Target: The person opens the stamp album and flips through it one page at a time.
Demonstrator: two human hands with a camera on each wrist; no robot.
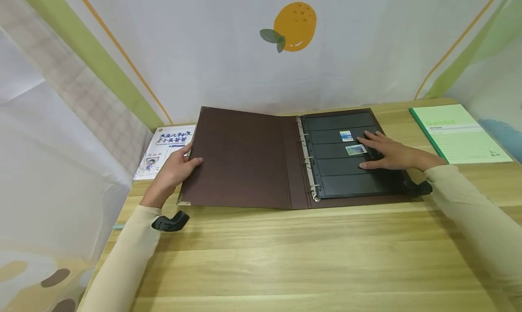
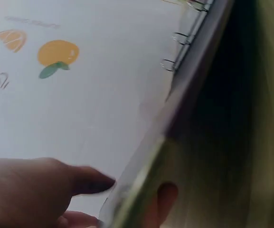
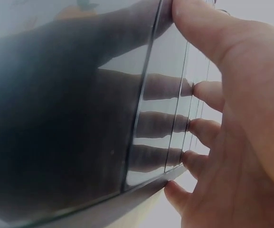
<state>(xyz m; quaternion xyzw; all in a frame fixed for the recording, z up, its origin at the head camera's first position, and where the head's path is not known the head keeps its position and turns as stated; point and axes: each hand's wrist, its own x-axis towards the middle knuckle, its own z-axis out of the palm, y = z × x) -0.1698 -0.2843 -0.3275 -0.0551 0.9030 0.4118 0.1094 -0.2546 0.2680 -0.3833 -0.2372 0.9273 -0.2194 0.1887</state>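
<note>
A brown ring binder [image 1: 240,160] lies open on the table, its left cover raised from the tabletop. My left hand [image 1: 174,170] pinches that cover's outer edge, thumb on the inner face and a fingertip behind it in the left wrist view. On the right, black pocket pages [image 1: 340,185] sit in the metal rings [image 1: 308,160]. Two stamps show in the pockets, a blue-and-white stamp [image 1: 346,136] and a green-and-blue stamp [image 1: 356,149]. My right hand [image 1: 387,152] rests on the page beside them, fingers spread, fingertips at the glossy surface in the right wrist view.
A white picture book [image 1: 152,164] lies behind the left hand, partly overlapped by the cover. To the right is a pale green notebook [image 1: 461,133]. A printed curtain [image 1: 204,53] hangs behind the wooden table [image 1: 285,257].
</note>
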